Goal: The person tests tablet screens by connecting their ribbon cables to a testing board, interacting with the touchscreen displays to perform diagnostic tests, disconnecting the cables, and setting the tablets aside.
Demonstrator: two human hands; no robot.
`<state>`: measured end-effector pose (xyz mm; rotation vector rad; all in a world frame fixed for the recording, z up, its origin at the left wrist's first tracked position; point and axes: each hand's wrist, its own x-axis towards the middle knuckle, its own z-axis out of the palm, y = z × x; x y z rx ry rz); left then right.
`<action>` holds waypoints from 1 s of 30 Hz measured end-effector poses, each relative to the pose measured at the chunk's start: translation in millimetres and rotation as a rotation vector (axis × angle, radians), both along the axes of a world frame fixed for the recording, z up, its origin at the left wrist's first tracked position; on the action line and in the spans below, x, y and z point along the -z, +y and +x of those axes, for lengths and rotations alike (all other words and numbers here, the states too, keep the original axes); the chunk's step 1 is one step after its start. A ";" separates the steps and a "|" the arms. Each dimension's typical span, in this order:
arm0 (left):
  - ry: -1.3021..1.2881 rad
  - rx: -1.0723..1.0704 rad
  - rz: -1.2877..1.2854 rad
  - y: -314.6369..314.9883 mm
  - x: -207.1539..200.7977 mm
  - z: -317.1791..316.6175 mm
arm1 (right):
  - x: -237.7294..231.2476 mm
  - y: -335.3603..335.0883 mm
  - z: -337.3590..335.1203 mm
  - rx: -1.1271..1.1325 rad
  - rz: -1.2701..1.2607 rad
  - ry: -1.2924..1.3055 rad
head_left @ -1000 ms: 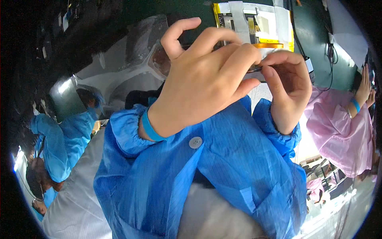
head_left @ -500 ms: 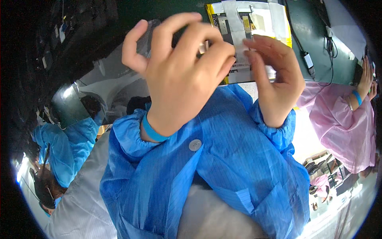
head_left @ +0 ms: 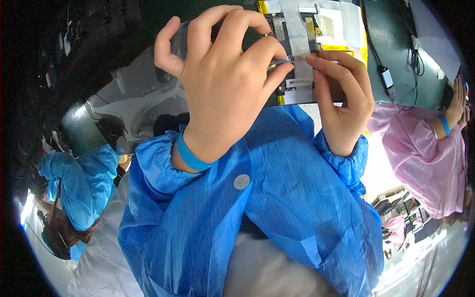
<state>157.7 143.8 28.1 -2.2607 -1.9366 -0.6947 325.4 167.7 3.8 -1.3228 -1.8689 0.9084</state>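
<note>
the left hand (head_left: 222,84) pinched a small shiny metal strip (head_left: 280,63); the right hand (head_left: 341,94) gripped the flat opened device (head_left: 316,44), its fingertips pressed together.

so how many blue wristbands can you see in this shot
2. One blue wristband sits on the person's left wrist, just above the blue sleeve cuff. The other is on the raised wrist of the co-worker in pink at the right edge. The person's right wrist shows none; the cuff may hide one.
</note>
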 end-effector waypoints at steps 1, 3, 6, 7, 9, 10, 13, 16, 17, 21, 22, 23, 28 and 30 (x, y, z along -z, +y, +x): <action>0.000 0.001 -0.003 0.7 1.1 0.6 | 0.4 0.4 0.4 0.002 -0.001 -0.002; 0.002 -0.001 -0.010 1.1 2.4 2.0 | 1.2 1.2 1.0 -0.008 0.023 -0.026; 0.007 -0.007 -0.021 0.8 5.2 1.0 | 2.4 1.2 0.6 0.001 -0.004 -0.015; 0.009 -0.009 -0.024 0.6 6.3 1.8 | 3.5 1.1 0.8 0.000 -0.005 -0.015; 0.012 -0.013 -0.030 0.1 8.3 2.6 | 5.1 1.0 1.4 -0.002 0.015 -0.027; 0.014 -0.015 -0.033 -0.1 9.3 2.2 | 5.3 0.8 1.4 -0.002 0.014 -0.027; 0.018 -0.021 -0.040 -1.3 11.2 2.5 | 6.5 0.4 2.1 -0.012 0.023 -0.032; 0.021 -0.027 -0.046 -1.8 13.4 3.9 | 9.4 0.7 4.4 -0.048 0.045 0.003; 0.022 -0.029 -0.048 -2.1 13.9 3.8 | 9.5 0.9 5.5 -0.072 0.074 -0.036; 0.028 -0.040 -0.057 -2.7 17.6 6.8 | 9.4 -1.8 5.5 -0.114 0.110 -0.120; 0.029 -0.042 -0.059 -2.0 18.4 6.6 | 10.8 -1.2 6.0 -0.114 0.109 -0.121; 0.031 -0.044 -0.062 -1.4 18.8 6.8 | 13.1 -0.4 7.2 -0.147 0.167 -0.152; 0.049 -0.061 -0.069 3.0 26.9 16.6 | 17.2 5.5 15.4 -0.320 0.453 -0.446; 0.056 -0.066 -0.063 5.0 28.6 19.6 | 17.9 9.8 17.2 -0.350 0.514 -0.484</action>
